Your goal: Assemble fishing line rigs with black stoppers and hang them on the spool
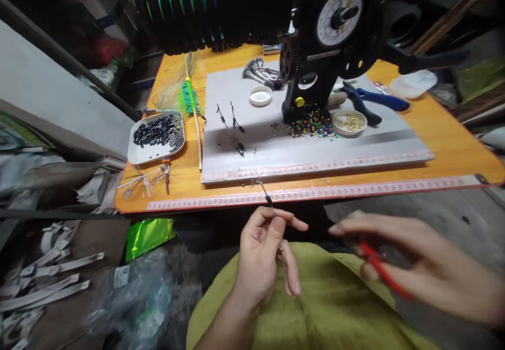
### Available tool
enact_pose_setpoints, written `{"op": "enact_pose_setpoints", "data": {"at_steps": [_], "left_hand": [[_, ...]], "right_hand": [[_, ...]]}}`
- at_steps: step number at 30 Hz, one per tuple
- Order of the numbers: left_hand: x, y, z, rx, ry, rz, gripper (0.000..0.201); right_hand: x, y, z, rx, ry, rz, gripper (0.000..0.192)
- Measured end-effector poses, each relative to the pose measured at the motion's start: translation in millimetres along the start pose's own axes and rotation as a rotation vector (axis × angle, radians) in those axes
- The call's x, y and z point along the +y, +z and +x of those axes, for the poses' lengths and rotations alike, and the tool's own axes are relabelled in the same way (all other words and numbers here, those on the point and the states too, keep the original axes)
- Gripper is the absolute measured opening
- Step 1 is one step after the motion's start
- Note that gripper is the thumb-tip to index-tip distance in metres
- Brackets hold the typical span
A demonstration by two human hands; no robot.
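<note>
Bench: I saw an orange bench (453, 145) with a measuring strip (315, 192) along its near edge and a grey board (315, 150) lying on top, itself edged by a second strip.
On the board: a small white cap (261, 95), a round dish of gold bits (349, 122), a scatter of coloured beads (313, 127) and a few short dark pins (236, 145) lay there; blue-handled pliers (374, 100) sat toward the right.
Machine: a black device with a white dial (339, 16) stood at the back of the board, a ribbed black drum (216, 8) jutting out to its left.
Left of the board: a white tray of black beads (158, 135) sat next to a thin stick with green feathers (189, 98).
Room: beside the bench were heaps of white strips (43, 281), a green foil bag (148, 234) and clear plastic wrap; a yellow-green cloth (315, 297) covered my lap.
Left hand: my left hand (262, 253) had thumb and forefinger pinched on a thin dark pin (266, 195), held upright just below the bench's near edge.
Right hand: my right hand (418, 260) was closed around a red-handled tool (382, 271), off to the right above the cloth.
Hard to make out: the right hand was blurred, so I could not tell what kind of tool it was; its working end was hidden. The top of the machine was cut off.
</note>
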State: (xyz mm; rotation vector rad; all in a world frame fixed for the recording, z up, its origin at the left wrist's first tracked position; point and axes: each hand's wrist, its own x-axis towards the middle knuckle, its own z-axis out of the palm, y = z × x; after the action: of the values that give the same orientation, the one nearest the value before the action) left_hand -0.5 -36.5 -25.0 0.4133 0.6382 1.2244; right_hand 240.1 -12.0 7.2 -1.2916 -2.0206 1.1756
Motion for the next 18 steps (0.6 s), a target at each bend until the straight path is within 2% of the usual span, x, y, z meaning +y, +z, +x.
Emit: {"op": "enact_pose_setpoints", "data": {"at_steps": [1,3,6,12,18], "left_hand": [[0,-0.8,-1,-0.005,0.002,0.000,0.018],[0,-2.4,-3,-0.012,0.009,0.000,0.018],[1,-4.0,-5,-0.020,0.011,-0.009,0.018],[2,-4.4,-7,-0.022,0.008,-0.032,0.018],[2,-5.0,-7,-0.020,-0.013,-0.027,0.019]], "right_hand": [[-8,12,4,-0.158,-0.017,0.006,0.042],[-19,29,13,-0.353,-0.050,0.055,0.049],[-24,38,23,-0.499,-0.036,0.127,0.046],[-26,31,29,-0.591,-0.021,0.065,0.027],[-30,28,31,-0.587,-0.017,0.067,0.029]]}}
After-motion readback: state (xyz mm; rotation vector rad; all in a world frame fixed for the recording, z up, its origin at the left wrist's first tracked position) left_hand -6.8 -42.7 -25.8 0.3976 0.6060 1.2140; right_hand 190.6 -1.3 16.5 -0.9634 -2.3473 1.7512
